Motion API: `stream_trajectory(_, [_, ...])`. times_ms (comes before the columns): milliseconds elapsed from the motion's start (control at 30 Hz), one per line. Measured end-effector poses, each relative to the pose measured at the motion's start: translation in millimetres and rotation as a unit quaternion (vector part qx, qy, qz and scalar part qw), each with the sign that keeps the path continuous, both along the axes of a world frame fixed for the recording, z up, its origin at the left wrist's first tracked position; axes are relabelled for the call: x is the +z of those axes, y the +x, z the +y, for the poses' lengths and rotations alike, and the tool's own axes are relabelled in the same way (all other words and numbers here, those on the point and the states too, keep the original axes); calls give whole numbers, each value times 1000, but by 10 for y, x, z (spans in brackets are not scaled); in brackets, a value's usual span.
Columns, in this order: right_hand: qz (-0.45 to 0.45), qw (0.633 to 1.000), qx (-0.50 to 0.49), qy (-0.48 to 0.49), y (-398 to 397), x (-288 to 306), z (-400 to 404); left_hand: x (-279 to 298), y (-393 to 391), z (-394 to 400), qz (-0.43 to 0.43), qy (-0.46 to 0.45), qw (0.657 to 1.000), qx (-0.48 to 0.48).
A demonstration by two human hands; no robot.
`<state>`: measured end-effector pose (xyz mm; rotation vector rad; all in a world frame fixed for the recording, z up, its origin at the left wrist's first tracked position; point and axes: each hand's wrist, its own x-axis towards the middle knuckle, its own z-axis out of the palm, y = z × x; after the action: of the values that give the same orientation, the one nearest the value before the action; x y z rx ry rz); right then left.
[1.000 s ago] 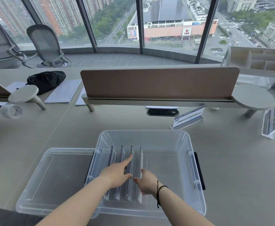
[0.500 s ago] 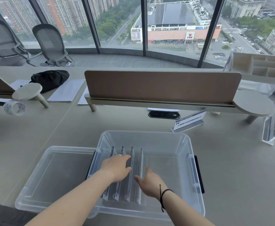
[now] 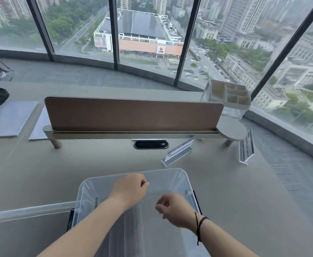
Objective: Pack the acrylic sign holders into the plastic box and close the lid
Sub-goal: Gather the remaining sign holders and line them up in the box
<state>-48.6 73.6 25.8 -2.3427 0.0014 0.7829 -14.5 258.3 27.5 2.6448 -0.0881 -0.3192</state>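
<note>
Clear plastic storage box (image 3: 178, 178) sits on the grey tabletop (image 3: 40, 173) near the bottom edge of view, its long axis running away from the camera, lid off. Clear plastic lid (image 3: 22, 229) lies flat just beside the box on its left, apparently touching it. Inside the box, along the left side, clear acrylic sign holders (image 3: 128, 232) stand on edge, long axes parallel to the box's long walls; motion blur makes the count unreliable. Left hand (image 3: 128, 190) hovers above the far half of the box, fingers curled under, gripping nothing visible. Right hand (image 3: 172, 206), with a dark cord bracelet at the wrist, is over the right half, fingers loosely curled, also holding nothing. Beyond the box, a slanted acrylic sign holder with a blue-and-white card (image 3: 178, 153) rests on the tabletop, long axis running up to the right. Farther right, an upright clear acrylic holder (image 3: 246, 148) stands near the tabletop edge, below a brown desk divider (image 3: 133, 114).
</note>
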Motion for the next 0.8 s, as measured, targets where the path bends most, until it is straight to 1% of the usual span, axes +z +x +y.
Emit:
stream_trajectory(133, [-32,999,-32,20,284,223,-157,128,265,-189,-35,-37,999,3])
stream_trajectory(267, [-66,997,-33,34,613,331,-391,204,472,-375,-38,-47,998,6])
stream_trajectory(367, [-104,993,-52,31,971,255,-712,161,733,-576,-35,-37,999,19])
stream_trajectory(467, [-121,991,-53,14,1333,154,-1083,79,949,-834,-19,-35,998,38])
stream_trajectory(533, [-128,991,-30,-16,1619,70,-1332,12,1115,-1042,3,-29,998,50])
stream_trajectory(600, [-154,986,8,-59,1941,-66,-1551,-69,1313,-1249,24,-17,998,51])
stream_trajectory(733, [-251,955,94,-125,2528,-451,-1806,-283,1644,-1586,65,15,997,44])
stream_trajectory(800, [-273,943,132,-140,2716,-642,-1839,-398,1765,-1674,77,33,995,44])
